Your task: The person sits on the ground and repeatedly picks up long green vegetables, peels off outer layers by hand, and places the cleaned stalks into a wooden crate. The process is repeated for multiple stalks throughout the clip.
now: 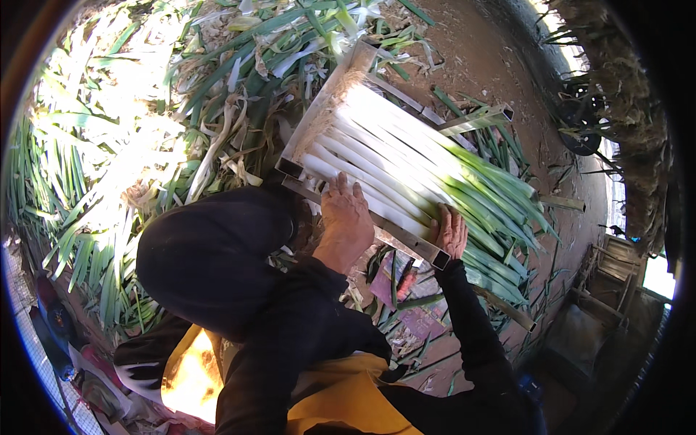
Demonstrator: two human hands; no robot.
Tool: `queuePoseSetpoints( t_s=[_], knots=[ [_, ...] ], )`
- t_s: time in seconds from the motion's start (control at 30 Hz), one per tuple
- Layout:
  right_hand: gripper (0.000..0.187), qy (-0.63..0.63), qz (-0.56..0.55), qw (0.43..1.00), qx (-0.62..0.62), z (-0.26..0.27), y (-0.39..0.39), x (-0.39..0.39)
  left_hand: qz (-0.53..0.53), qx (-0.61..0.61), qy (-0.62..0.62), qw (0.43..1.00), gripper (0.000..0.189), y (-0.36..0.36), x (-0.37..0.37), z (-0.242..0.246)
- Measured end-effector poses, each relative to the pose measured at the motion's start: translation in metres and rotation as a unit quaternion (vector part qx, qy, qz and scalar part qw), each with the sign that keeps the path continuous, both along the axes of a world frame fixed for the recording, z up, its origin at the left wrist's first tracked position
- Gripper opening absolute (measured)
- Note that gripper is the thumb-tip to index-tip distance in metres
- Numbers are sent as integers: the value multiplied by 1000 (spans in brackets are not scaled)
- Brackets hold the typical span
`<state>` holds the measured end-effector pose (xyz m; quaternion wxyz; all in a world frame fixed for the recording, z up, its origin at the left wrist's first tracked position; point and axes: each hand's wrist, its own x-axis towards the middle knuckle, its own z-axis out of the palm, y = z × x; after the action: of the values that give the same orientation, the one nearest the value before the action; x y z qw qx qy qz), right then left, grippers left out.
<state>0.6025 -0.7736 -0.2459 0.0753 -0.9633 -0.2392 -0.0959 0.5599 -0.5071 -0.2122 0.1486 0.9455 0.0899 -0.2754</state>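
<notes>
A layer of long green onions lies in a rack of square metal tubing. Their root ends meet the crosswise tube, and their green leaves hang past the other end. My left hand lies back-up on the nearest white stalks, fingers extended and close together. Farther along the same near edge, my right hand touches the stalks where white turns green. Its fingers point up over the bundle with the thumb apart; whether it grips a stalk is hidden. The near side rail runs between my hands.
A large heap of leaves and peelings covers the ground to the left. Beneath the rack are a purple printed packet and loose leaves. My bent knee is close to the rack's near corner. A wooden frame stands at the right.
</notes>
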Motion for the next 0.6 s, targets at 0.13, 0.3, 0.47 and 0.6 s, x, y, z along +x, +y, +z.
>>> queuePoseSetpoints(
  t_s=[0.13, 0.3, 0.47, 0.6],
  knots=[
    [43, 39, -47, 998, -7, -10, -9, -2, -31, 23, 41, 998, 66, -9, 4, -6],
    [40, 33, -54, 998, 7, -12, -15, 5, 8, -1, -58, 998, 70, -20, 13, -18],
    [41, 70, -49, 996, 34, -3, -32, 6, -30, 1, -11, 999, 76, -23, 10, -11],
    [28, 267, -20, 898, 348, 20, -75, 29, -34, -11, -6, 999, 84, -20, 10, -4]
  ],
)
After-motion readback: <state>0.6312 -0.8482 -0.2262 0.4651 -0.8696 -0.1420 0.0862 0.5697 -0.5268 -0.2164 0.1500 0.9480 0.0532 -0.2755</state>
